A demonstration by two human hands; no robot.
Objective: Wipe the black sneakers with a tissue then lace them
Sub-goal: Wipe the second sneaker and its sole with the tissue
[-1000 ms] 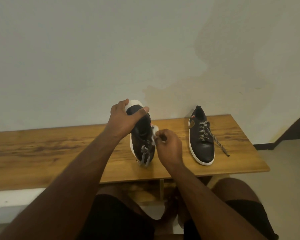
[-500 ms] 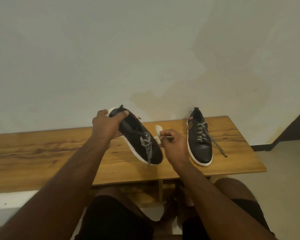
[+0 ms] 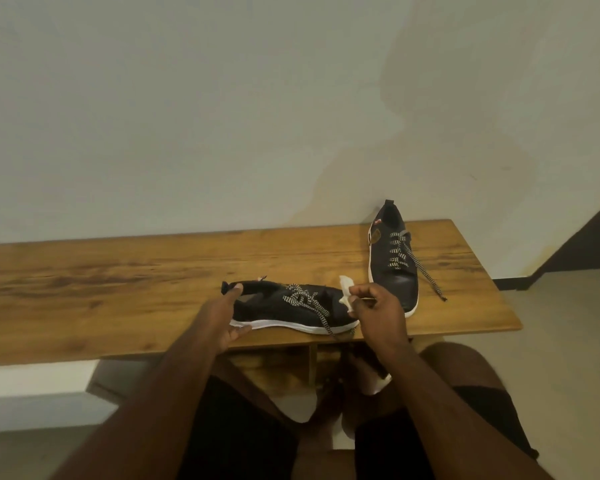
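Note:
A black sneaker (image 3: 284, 308) with a white sole lies sideways on the wooden bench (image 3: 118, 289), heel to the left, its speckled lace loose. My left hand (image 3: 224, 315) holds its heel end, thumb on the collar and fingers under the sole. My right hand (image 3: 378, 306) pinches a white tissue (image 3: 347, 289) right beside the sneaker's toe. The second black sneaker (image 3: 394, 258) stands on its sole at the bench's right, toe towards me, one lace end trailing to the right.
The bench stands against a pale wall (image 3: 257, 116). Its right end (image 3: 492, 292) and front edge are close to both sneakers. My knees in black shorts (image 3: 243, 431) are below the bench front. A dark doorway (image 3: 593, 240) is at the far right.
My left hand has lowered the raised sneaker onto the bench, where it now lies sideways. My right hand with the tissue has stayed beside its toe. The second sneaker has not moved.

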